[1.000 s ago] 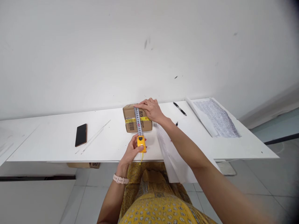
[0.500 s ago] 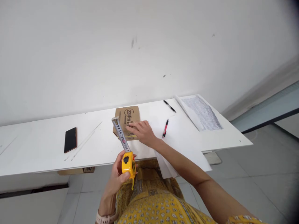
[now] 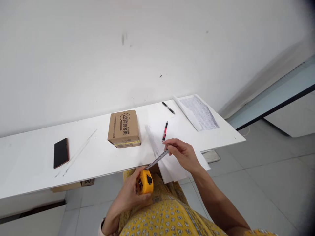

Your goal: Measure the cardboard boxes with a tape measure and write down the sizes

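Note:
My left hand [image 3: 134, 188] is closed around the yellow case of a tape measure [image 3: 147, 182], just in front of the table's near edge. A short length of its blade [image 3: 157, 160] runs up and to the right. At the blade's far end, my right hand [image 3: 182, 154] pinches the tip between thumb and fingers, above the white sheets of paper [image 3: 169, 168]. A brown cardboard box [image 3: 124, 127] with dark printing and a yellow strip low on its front stands on the table, apart from both hands.
A red and black pen [image 3: 165, 131] lies on the paper just beyond my right hand. Farther back are a black pen [image 3: 168, 108] and a written sheet [image 3: 200, 113]. At the left lies a phone [image 3: 61, 153] on the white table [image 3: 86, 157], which meets the wall behind.
My right hand has left the box and moved right and nearer, taking the blade's tip. The tape measure has swung away from the box to point right, with less blade showing.

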Demonstrator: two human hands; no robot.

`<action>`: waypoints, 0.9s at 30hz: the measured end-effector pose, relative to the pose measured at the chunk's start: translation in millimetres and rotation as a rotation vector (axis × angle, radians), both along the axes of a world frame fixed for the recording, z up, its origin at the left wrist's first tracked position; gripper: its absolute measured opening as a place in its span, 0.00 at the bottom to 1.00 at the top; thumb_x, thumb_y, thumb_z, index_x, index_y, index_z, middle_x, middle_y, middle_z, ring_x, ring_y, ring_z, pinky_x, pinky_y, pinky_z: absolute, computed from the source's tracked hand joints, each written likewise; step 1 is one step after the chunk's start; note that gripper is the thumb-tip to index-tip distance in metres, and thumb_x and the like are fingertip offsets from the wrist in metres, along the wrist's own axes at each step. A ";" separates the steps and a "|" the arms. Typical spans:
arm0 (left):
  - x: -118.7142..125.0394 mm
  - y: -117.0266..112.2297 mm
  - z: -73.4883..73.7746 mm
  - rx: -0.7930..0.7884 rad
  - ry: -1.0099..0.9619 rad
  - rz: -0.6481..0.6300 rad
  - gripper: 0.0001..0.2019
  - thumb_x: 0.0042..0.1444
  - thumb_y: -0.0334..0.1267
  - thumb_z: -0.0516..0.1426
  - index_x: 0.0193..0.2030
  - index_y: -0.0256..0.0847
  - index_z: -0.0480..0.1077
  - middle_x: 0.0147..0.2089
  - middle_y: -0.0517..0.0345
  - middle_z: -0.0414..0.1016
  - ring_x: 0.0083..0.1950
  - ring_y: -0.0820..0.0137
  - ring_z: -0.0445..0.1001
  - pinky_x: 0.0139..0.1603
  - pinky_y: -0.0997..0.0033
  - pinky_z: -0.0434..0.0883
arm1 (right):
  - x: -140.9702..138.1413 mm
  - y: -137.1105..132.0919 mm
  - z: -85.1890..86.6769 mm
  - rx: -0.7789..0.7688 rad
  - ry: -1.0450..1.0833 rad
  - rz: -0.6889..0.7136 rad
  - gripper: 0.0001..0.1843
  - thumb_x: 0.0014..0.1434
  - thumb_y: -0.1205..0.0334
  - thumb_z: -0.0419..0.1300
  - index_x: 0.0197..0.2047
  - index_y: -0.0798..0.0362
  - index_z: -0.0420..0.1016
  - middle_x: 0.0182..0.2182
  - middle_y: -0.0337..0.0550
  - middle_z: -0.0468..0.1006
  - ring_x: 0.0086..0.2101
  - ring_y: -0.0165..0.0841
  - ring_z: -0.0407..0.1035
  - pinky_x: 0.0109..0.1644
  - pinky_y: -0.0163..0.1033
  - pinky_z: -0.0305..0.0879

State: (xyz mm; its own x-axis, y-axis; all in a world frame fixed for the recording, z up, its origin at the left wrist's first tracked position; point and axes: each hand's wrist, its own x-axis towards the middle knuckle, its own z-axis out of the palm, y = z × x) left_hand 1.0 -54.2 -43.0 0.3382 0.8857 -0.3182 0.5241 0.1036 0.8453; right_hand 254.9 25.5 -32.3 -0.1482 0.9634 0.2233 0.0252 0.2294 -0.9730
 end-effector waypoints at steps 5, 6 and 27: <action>20.0 9.1 0.8 0.093 -0.040 0.031 0.54 0.48 0.34 0.65 0.76 0.51 0.38 0.61 0.50 0.72 0.49 0.64 0.77 0.46 0.66 0.74 | -16.2 -25.5 -22.3 0.083 -0.132 0.043 0.09 0.67 0.55 0.59 0.43 0.50 0.78 0.33 0.43 0.79 0.33 0.33 0.72 0.37 0.39 0.69; 23.2 10.6 1.3 0.111 -0.031 0.036 0.54 0.48 0.34 0.65 0.76 0.51 0.38 0.62 0.49 0.71 0.48 0.64 0.77 0.46 0.65 0.74 | -19.8 -28.7 -25.0 0.121 -0.157 0.043 0.09 0.67 0.56 0.58 0.43 0.50 0.77 0.34 0.43 0.79 0.34 0.34 0.72 0.39 0.39 0.70; -32.1 149.9 88.3 0.925 0.868 0.302 0.27 0.58 0.43 0.61 0.64 0.42 0.66 0.60 0.43 0.76 0.53 0.49 0.77 0.50 0.49 0.74 | 3.5 126.5 -58.1 -0.156 -1.177 -0.179 0.22 0.69 0.62 0.50 0.64 0.55 0.63 0.45 0.56 0.81 0.43 0.46 0.76 0.44 0.43 0.64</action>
State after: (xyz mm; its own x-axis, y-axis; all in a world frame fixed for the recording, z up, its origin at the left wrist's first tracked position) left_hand -31.2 95.7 45.2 0.0814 0.8974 0.4337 0.9904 -0.1215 0.0656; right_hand 258.3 152.0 -90.4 -0.0444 0.9957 -0.0807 0.9372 0.0135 -0.3486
